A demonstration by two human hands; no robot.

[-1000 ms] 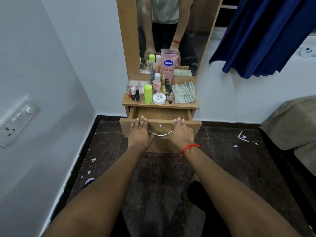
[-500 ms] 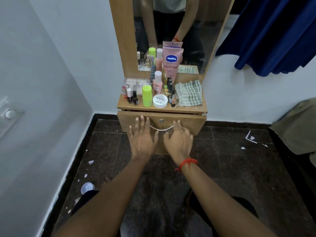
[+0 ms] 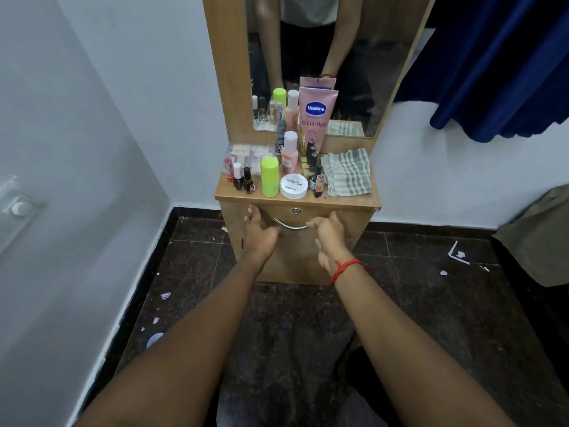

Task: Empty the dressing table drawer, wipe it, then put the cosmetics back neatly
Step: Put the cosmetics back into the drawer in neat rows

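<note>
drawer [image 3: 357, 220] sits flush under the table [image 3: 354, 201] edge now, it was open a second ago. left grip [image 3: 260, 232] and right grip [image 3: 331, 238] are loose at the handle [image 3: 289, 225] ends, holding nothing. cosmetics [image 3: 270, 177] crowd the table above the drawer, with bare floor [image 3: 415, 303] below it.

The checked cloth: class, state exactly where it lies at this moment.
In the head view the checked cloth lies at the right end of the dressing table top, just right of the small bottles and below the mirror.
</note>
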